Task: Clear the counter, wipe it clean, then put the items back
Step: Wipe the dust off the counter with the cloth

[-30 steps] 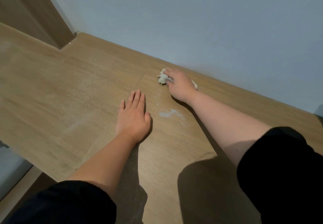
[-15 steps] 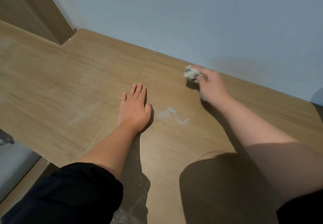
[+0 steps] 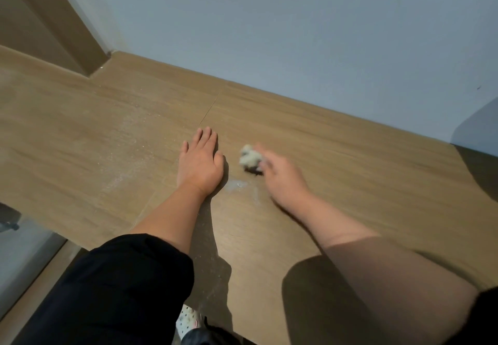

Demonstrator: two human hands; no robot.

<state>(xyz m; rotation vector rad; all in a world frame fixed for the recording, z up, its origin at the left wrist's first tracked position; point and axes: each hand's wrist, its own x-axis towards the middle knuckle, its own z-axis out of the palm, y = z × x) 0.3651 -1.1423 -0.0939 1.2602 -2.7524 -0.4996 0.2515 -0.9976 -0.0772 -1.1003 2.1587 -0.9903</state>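
Observation:
A wooden counter (image 3: 336, 156) runs along a pale blue wall. My left hand (image 3: 199, 164) lies flat on it, palm down, fingers straight and together. Just to its right, my right hand (image 3: 283, 180) grips a crumpled white tissue wad (image 3: 249, 157) and presses it on the counter; the hand is blurred by motion. A small pile of white dust (image 3: 237, 184) lies between the two hands, near the left wrist. A faint dusty streak (image 3: 126, 161) runs across the counter left of my left hand.
The pale blue wall (image 3: 296, 35) closes off the counter's far side. A brown wooden panel (image 3: 54, 21) stands at the back left corner. The counter's front edge drops to the floor at lower left (image 3: 24, 258). A spotted slipper (image 3: 188, 320) shows below the edge.
My right hand has swept the tissue from near the wall back toward me and left, close to my left hand. The left hand has stayed flat in place.

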